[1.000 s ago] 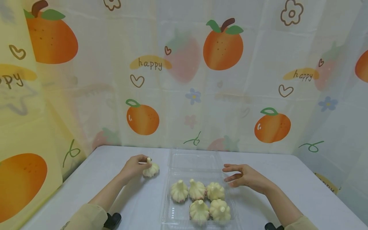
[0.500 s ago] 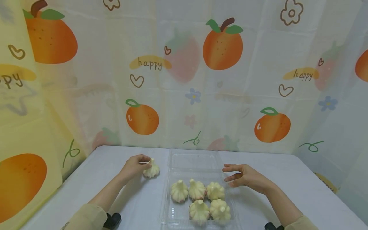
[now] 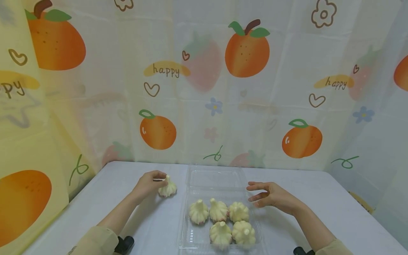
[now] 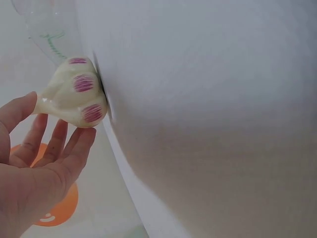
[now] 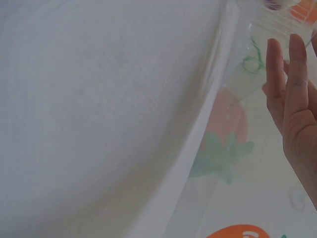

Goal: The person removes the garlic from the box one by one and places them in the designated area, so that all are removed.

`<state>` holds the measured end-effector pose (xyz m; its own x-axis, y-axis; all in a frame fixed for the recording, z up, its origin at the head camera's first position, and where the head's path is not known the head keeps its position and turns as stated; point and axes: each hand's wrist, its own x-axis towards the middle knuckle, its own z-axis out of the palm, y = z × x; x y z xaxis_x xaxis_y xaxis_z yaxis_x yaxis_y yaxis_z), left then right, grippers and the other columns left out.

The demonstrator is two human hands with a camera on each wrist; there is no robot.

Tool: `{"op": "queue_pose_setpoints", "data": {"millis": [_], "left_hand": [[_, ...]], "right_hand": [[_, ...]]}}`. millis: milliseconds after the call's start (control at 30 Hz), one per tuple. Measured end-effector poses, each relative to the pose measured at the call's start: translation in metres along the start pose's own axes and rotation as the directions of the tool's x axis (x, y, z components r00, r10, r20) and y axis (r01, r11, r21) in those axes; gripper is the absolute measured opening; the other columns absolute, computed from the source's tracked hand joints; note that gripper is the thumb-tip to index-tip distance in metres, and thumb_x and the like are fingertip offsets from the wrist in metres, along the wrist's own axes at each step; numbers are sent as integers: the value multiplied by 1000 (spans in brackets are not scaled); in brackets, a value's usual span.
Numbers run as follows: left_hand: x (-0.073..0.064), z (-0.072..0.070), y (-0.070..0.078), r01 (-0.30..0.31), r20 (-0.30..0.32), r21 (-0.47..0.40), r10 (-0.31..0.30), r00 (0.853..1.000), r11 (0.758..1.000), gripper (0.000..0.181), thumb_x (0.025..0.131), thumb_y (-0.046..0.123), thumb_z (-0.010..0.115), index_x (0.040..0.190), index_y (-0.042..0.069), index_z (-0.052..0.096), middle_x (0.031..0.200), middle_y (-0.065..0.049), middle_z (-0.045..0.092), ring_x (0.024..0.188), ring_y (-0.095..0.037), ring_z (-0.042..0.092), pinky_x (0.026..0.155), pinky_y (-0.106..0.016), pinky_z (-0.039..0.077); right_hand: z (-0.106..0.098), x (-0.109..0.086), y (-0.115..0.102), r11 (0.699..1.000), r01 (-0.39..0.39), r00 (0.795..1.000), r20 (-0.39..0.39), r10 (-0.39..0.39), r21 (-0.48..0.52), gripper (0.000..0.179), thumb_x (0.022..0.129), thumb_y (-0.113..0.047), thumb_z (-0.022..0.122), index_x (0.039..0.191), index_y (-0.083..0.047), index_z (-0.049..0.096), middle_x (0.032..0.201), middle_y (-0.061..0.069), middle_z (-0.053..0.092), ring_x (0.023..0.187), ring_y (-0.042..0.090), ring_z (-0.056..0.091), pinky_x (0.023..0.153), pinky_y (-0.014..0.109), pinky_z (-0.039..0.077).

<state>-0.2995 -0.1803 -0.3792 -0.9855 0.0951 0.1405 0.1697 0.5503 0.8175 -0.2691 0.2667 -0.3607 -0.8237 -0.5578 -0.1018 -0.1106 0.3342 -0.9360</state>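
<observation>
My left hand (image 3: pixel 150 183) pinches the stem of a pale garlic bulb (image 3: pixel 168 188) on the white table, left of a clear plastic box (image 3: pixel 183 230). In the left wrist view the thumb touches the stem, and fingertips sit at the side of the bulb (image 4: pixel 74 91), which has purple streaks and its base against the tabletop. Several more garlic bulbs (image 3: pixel 220 233) sit in the box in two rows, stems up. My right hand (image 3: pixel 271 194) hovers by the box's right edge, fingers loosely bent and holding nothing; the right wrist view shows this hand (image 5: pixel 299 99) with fingers spread.
The box's clear lid (image 3: pixel 215 177) lies folded back toward the rear edge of the table (image 3: pixel 293 180). Behind it hangs a curtain (image 3: pixel 197 106) printed with oranges and strawberries. At the front left, a black wrist strap piece (image 3: pixel 125 244) shows beside the sleeve.
The garlic bulb by my left hand has tipped slightly, its stem moving a little right and then slightly back. The right hand and the bulbs in the box stay in place.
</observation>
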Motion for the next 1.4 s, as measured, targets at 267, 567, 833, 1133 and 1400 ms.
{"op": "queue_pose_setpoints", "data": {"millis": [267,567,833,1133,1400], "left_hand": [[0,-2,1,14,-5,-8,-14,1000,1000,33,91,23,68,117,2,66,124,-17,68,120,-37,63,96,-43,55],[1,-3,7,13,-14,-8,-14,1000,1000,41,91,25,68,125,2,62,130,-18,65,126,-36,59,105,-48,50],[-1,-4,16,5,-29,-10,-5,1000,1000,41,92,24,66,127,3,61,135,-20,62,128,-36,59,105,-49,49],[1,-7,25,-22,-59,-22,21,998,1000,46,92,25,66,132,3,58,139,-18,59,131,-36,56,109,-52,46],[-3,-3,41,-36,-89,-67,30,996,997,43,92,20,66,132,5,59,141,-18,58,135,-37,52,112,-51,44]], "right_hand": [[0,2,2,1000,1,1000,-2,-1,7,69,88,-9,69,146,11,37,164,28,12,123,28,62,96,34,54],[0,0,1,1000,2,1000,-3,-2,-1,70,88,-10,69,146,11,36,164,27,11,123,27,63,96,33,54],[0,-1,-1,1000,6,1000,1,-6,9,69,89,-9,68,146,11,36,164,27,11,124,29,62,96,34,54],[-1,-1,-1,1000,5,1000,3,-5,21,69,89,-8,68,146,12,35,164,27,10,124,29,62,95,32,55],[-1,0,0,1000,9,1000,4,-9,24,69,88,-8,69,146,12,36,164,28,10,123,27,62,93,31,55]]}}
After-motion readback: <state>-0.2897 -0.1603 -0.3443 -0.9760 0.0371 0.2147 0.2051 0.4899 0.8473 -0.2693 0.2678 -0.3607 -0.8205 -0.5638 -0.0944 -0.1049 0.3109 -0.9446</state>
